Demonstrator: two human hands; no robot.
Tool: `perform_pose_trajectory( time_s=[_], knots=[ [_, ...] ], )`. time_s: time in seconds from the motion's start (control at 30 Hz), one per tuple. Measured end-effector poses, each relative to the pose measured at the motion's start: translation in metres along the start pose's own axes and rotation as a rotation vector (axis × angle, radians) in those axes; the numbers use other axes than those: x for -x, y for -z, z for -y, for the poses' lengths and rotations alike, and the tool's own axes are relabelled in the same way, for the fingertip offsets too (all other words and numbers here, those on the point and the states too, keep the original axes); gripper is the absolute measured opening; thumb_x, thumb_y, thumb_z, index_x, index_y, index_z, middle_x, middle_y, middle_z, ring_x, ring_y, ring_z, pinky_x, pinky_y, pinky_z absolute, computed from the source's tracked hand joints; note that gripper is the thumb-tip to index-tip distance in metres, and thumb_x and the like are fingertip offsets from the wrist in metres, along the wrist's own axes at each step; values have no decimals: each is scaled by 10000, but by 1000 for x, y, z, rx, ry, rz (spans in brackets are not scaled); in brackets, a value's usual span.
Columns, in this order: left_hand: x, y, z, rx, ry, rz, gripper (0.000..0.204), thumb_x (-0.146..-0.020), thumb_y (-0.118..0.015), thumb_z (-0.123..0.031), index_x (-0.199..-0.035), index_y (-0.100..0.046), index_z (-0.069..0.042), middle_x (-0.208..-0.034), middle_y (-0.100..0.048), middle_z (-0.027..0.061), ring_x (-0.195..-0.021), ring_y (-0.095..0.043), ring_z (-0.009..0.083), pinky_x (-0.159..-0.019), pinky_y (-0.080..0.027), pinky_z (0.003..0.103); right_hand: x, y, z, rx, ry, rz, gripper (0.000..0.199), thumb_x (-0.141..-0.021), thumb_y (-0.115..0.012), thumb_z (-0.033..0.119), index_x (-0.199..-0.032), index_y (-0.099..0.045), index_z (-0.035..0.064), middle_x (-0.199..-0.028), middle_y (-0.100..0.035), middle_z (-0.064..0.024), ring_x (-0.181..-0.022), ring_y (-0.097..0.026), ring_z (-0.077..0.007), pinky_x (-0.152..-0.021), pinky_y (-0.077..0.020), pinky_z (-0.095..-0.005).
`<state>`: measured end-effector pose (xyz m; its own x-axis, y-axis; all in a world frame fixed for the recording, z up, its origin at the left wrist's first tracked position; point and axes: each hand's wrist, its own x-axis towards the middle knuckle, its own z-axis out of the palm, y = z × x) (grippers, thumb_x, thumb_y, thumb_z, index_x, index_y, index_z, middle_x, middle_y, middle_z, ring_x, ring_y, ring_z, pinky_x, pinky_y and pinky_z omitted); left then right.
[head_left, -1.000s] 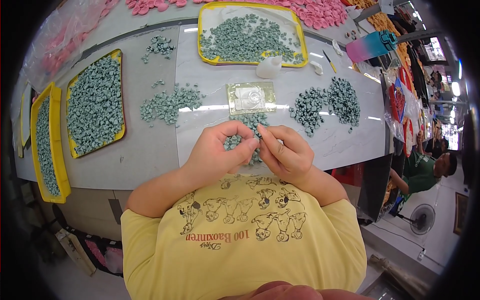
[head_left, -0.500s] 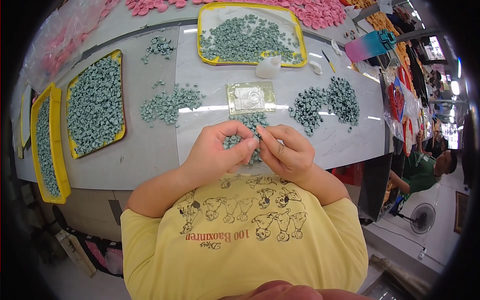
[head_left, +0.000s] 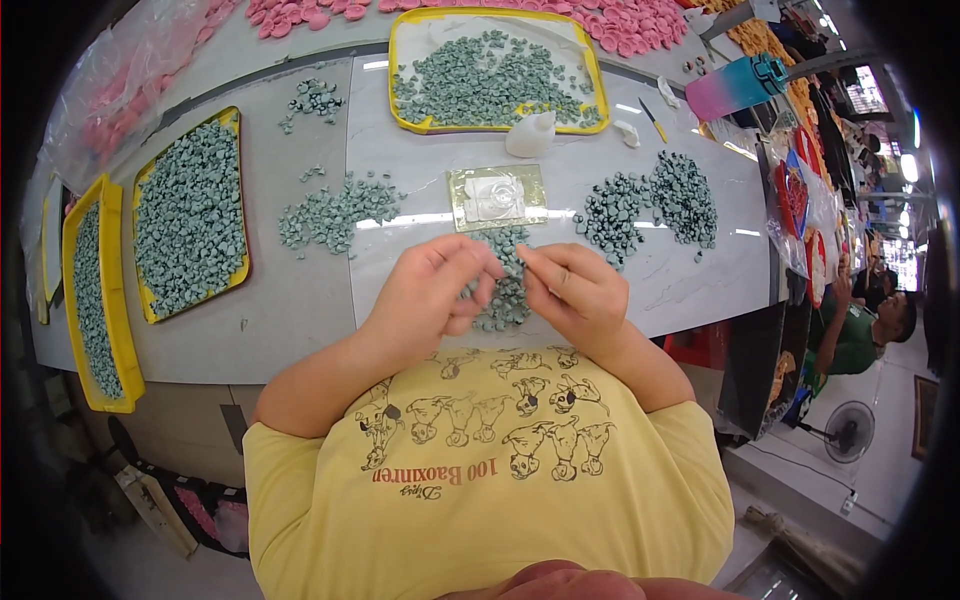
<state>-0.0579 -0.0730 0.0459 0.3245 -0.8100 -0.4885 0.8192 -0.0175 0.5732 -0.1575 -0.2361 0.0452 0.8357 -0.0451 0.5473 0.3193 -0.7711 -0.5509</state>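
Both forearms enter from the lower edge and meet over the near edge of the pale surface (head_left: 300,320). Left hand (head_left: 432,295): fingers curled inward, tips pressed together toward the right hand; whether they pinch a piece cannot be told. Right hand (head_left: 575,290): fingers bent, thumb and forefinger tips drawn together next to the left fingertips, seemingly on something small, unclear what.

Directly under and between the hands: a small heap of grey-green pieces (head_left: 505,280), touching both hands. Just beyond it, a square clear packet with a gold rim (head_left: 497,197), lying flat. Right of the packet, two darker heaps (head_left: 655,200). Left of it, a loose scatter (head_left: 335,212). Far edge: yellow tray (head_left: 412,120) of the same pieces. Left: two more yellow trays (head_left: 238,190), full.
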Motion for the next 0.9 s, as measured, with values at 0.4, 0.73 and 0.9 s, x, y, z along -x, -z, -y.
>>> perform_pose_trajectory(
  time_s=[0.4, 0.73, 0.9],
  knots=[
    [-21, 15, 2, 288, -148, -86, 143, -913, -466, -122, -982, -488, 1, -792, -473, 23, -595, -366, 65, -439, -268, 191, 12, 13, -51, 260, -437, 239, 244, -782, -559, -25, -1008, -622, 43, -884, -604, -96, -787, -590, -241, -683, -479, -300],
    [-22, 19, -1, 324, -131, -84, 208, -924, -492, -190, -956, -521, 13, -796, -460, 6, -606, -352, 61, -457, -265, 184, 8, 18, -79, 484, -521, 368, 117, -793, -563, 19, -899, -606, -4, -882, -592, -135, -842, -557, -302, -752, -454, -355],
    [-23, 18, -2, 244, -155, -79, 253, -914, -514, -191, -1021, -512, 38, -824, -472, 29, -600, -356, 65, -452, -269, 192, 3, 11, -74, 400, -491, 292, 132, -801, -566, 11, -925, -610, 2, -857, -565, -125, -808, -561, -274, -725, -459, -326]
  ],
)
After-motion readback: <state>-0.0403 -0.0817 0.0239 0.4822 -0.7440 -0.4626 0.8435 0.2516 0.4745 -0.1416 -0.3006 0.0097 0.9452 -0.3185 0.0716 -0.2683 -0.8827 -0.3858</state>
